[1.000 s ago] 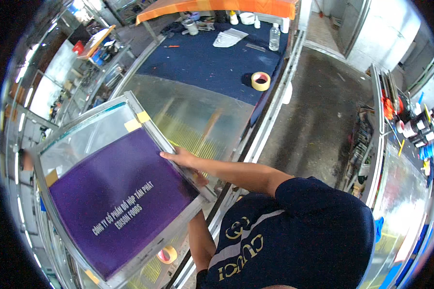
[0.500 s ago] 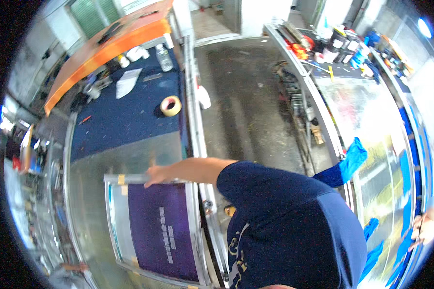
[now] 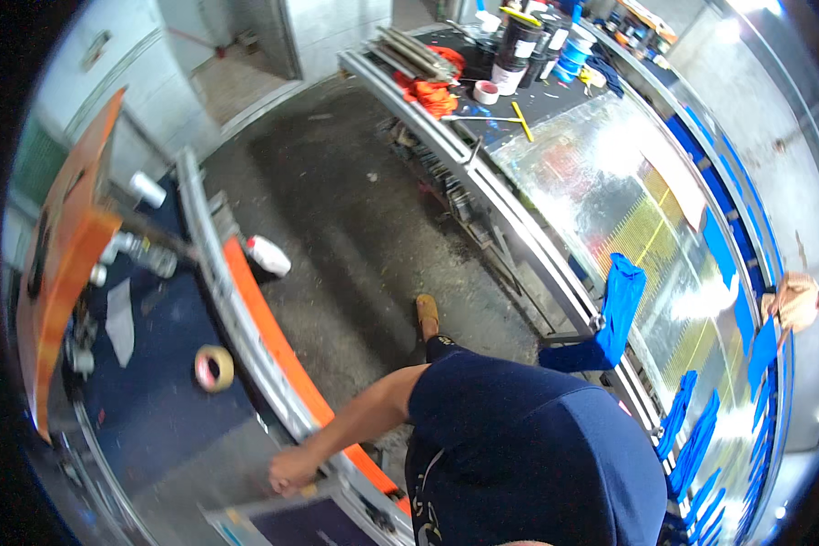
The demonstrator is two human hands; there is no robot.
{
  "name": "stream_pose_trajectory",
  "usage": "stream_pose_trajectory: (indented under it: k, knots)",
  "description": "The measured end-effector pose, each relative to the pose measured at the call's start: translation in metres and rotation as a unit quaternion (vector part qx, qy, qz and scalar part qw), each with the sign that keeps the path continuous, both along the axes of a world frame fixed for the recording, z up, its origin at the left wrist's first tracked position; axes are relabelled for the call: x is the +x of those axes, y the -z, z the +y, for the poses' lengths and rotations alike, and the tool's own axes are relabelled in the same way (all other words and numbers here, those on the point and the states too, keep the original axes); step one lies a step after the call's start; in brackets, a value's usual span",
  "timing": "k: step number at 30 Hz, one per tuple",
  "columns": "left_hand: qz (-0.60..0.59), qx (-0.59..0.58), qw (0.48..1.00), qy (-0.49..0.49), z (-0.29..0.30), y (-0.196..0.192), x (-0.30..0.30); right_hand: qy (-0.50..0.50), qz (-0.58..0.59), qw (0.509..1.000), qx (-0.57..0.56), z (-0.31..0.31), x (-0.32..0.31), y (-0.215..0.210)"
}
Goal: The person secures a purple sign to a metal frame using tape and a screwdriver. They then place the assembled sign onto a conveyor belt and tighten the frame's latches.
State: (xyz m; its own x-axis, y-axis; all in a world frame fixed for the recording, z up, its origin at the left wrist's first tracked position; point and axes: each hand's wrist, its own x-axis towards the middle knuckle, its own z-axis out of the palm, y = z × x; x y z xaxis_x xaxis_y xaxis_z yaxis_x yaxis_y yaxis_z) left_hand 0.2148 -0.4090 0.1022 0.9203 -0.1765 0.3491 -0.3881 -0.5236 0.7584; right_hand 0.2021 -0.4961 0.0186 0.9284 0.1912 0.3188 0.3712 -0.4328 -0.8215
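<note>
A: Where is the right hand [image 3: 291, 469], and what is the state of its grip?
B: At near left, at the far edge of a metal-rimmed frame [image 3: 353, 511]. The fingers are curled in; I cannot tell whether they close on the rim or only rest by it
A: And the left hand?
B: I cannot tell its grip from this view
A: Position of the frame?
B: On the left table, at the near end, partly cut off by the lower border of the view. A dark purple panel [image 3: 305, 525] fills the visible part inside the rim
A: Items farther along that table?
B: A roll of tape [image 3: 214, 369] on dark blue cloth [image 3: 159, 387], a white sheet [image 3: 120, 323] to its left, and a clear bottle [image 3: 150, 257] farther off. An orange strip [image 3: 291, 359] runs along the table's right side
A: Right side of the aisle?
B: A second long table, with blue cloths [image 3: 621, 300] over its left edge, and a yellow-handled tool [image 3: 521, 121] and dark tubs [image 3: 519, 41] at its far end. Another person [image 3: 796, 302] is beyond it at far right
</note>
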Motion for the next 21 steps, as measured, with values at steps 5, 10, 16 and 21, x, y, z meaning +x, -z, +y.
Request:
stream_pose_trajectory:
  k: [5,10,16,21]
  knots:
    - [-0.011,0.02,0.999,0.042,-0.158,0.014,-0.014,-0.007,0.06,0.992,0.109,-0.202,-0.096,0.008]
    - [0.049,0.026,0.983,0.173,-0.273,-0.015,-0.026,0.068,0.042,0.994,0.08,-0.423,-0.097,-0.028]
    - [0.125,0.229,0.862,0.434,-0.484,0.071,-0.003,0.345,0.15,0.897,0.231,-0.658,-0.074,-0.013]
    - [0.27,0.286,0.783,0.481,-0.646,0.139,0.044,0.293,0.321,0.893,0.113,-0.819,-0.071,0.107]
